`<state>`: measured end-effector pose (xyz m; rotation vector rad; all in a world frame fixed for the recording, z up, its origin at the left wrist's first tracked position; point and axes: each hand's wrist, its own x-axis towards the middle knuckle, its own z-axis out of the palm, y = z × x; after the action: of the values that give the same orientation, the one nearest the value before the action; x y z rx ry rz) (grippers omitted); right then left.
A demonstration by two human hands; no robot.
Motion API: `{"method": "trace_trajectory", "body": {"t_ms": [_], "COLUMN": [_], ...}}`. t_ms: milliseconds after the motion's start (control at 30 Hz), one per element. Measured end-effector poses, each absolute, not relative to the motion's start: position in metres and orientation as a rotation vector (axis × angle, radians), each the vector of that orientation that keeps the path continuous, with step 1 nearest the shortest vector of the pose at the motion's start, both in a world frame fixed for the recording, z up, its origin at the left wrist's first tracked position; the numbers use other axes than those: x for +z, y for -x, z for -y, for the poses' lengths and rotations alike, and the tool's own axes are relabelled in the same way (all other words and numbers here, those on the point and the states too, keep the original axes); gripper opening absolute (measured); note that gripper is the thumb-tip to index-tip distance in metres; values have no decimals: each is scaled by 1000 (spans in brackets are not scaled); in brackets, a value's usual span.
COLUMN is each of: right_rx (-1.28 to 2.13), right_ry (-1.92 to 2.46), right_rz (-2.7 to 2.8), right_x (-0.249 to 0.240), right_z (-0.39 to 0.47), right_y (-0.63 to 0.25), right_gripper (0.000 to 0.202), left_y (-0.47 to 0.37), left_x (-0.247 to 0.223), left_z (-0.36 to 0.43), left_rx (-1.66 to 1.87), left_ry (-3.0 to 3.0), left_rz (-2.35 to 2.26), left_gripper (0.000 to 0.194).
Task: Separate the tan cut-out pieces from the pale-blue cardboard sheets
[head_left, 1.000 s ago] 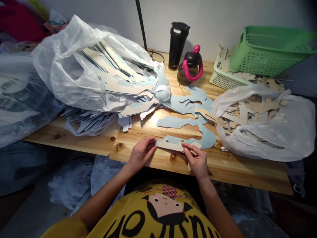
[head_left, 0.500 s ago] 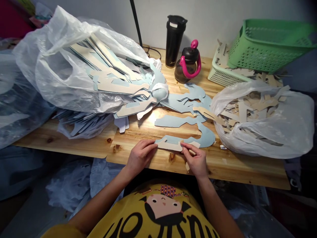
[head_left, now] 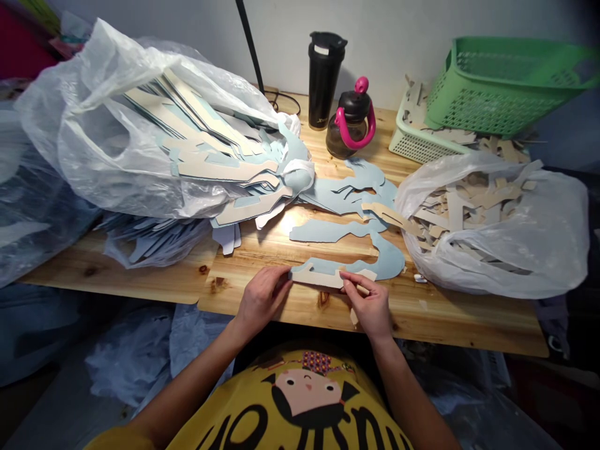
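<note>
A cream cut-out strip [head_left: 319, 279] lies along the lower edge of a curved light-blue cut-out piece [head_left: 390, 255] near the table's front. My left hand [head_left: 262, 295] pinches the left end of the strip and blue piece between thumb and fingers. My right hand [head_left: 370, 305] pinches the strip right of its middle, fingertips pressed together on it. Something small and beige shows between the right fingers, too small to name. Just behind lies another blue piece [head_left: 323, 230], flat on the table, with a pile of blue pieces [head_left: 340, 190] farther back.
A white plastic bag [head_left: 107, 181] full of blue and cream cut-outs stands at left. Another bag [head_left: 557, 237] of beige scraps sits at right. Behind are a black tumbler [head_left: 324, 81], a pink-handled bottle [head_left: 349, 125] and a green basket [head_left: 482, 94].
The view has shifted slightly, so everything appears a little farther left. Both hands keep their grip on the strip, with hardly any movement.
</note>
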<state>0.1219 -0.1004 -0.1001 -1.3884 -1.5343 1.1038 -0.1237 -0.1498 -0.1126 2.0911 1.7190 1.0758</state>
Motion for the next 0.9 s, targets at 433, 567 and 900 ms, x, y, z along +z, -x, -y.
{"method": "trace_trajectory", "body": {"t_ms": [433,567,900], "right_rx": [1127,1120,821], "right_ry": [1383,1402,1412], "right_rz": [1527,1536,1906], "right_x": [-98,-98,-88], "right_z": [101,101,103], "right_y": [-120,-118,-141], "right_gripper": [25,25,28], "left_y": [122,122,119], "left_x": [-111,-112,-111], "left_z": [147,147,145], "left_rx": [1065,1075,980], "left_ry": [-2165,-2185,-2258], "left_rz": [-1681,-1691,-1667], "left_gripper": [21,21,19]}}
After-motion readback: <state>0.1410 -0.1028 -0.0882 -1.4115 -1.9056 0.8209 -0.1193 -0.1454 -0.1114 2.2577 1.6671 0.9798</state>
